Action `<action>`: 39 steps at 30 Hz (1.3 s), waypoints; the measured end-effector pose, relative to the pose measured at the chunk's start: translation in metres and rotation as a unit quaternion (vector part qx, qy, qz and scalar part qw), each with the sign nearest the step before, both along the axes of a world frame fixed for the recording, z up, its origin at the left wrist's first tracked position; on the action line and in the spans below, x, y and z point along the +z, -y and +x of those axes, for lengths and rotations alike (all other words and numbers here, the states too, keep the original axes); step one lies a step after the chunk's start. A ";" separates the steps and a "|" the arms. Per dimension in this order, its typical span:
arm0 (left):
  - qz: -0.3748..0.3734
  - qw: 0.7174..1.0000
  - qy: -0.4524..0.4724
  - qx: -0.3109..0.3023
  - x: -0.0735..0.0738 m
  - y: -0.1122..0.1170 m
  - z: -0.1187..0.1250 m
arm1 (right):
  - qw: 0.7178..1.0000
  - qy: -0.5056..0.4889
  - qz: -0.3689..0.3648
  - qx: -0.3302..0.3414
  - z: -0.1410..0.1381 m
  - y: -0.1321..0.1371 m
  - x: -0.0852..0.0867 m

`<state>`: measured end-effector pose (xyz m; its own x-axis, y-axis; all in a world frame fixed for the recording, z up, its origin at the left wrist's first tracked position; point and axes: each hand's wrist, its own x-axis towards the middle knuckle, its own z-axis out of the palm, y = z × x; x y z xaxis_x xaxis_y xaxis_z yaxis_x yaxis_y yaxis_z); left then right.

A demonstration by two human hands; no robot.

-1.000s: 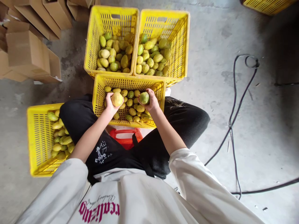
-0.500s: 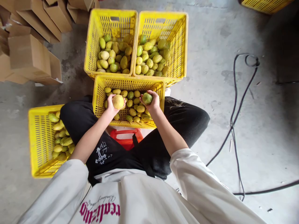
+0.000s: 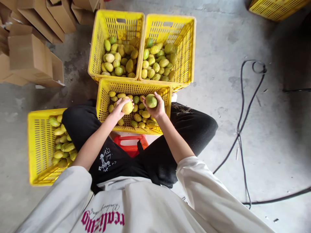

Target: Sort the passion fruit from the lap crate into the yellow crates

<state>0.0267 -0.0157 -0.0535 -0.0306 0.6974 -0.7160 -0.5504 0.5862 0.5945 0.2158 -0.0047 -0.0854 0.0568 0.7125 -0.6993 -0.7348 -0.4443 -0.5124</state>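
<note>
I sit over a yellow crate (image 3: 103,97) between my knees, holding several yellow-green fruits. My left hand (image 3: 119,109) is closed round a yellowish fruit (image 3: 127,107) above the crate's left half. My right hand (image 3: 156,108) grips a greener fruit (image 3: 151,100) above the right half. The two fruits are apart, a short gap between them.
Two more yellow crates of fruit stand just beyond, one at far left (image 3: 97,48) and one at far right (image 3: 189,45). Another fruit crate (image 3: 36,145) lies by my left knee. Cardboard boxes (image 3: 31,55) are stacked at upper left. Black cables (image 3: 243,123) run over the concrete floor on the right. A red stool (image 3: 131,144) is under me.
My left hand has turned and carried its fruit rightward and a little lower, toward the crate's middle. My right hand has tilted its fruit slightly up.
</note>
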 end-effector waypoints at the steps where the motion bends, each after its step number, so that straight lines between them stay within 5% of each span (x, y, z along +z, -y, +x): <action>1: 0.014 1.000 -0.004 0.005 0.001 0.001 0.000 | 1.000 0.001 0.001 -0.001 -0.001 0.000 0.000; 6: 0.041 0.998 -0.018 0.036 0.001 0.000 -0.001 | 1.000 0.001 0.028 0.011 -0.001 0.006 0.001; 14: -0.069 0.994 0.062 0.062 0.007 -0.004 0.000 | 0.996 -0.007 0.066 0.061 -0.005 0.012 -0.004; 20: -0.077 0.992 0.080 0.062 0.018 -0.005 -0.003 | 0.994 0.006 0.077 0.082 -0.009 0.016 -0.003; 24: -0.077 0.991 0.083 0.076 0.017 -0.004 -0.002 | 0.996 0.009 0.024 0.085 -0.010 0.012 0.007; 31: -0.088 0.993 0.071 0.020 0.017 -0.005 0.001 | 0.959 0.079 -0.271 0.023 -0.018 0.015 0.005; 39: -0.177 0.979 0.044 0.088 0.014 -0.009 -0.001 | 0.981 0.039 -0.173 0.081 -0.047 -0.004 -0.006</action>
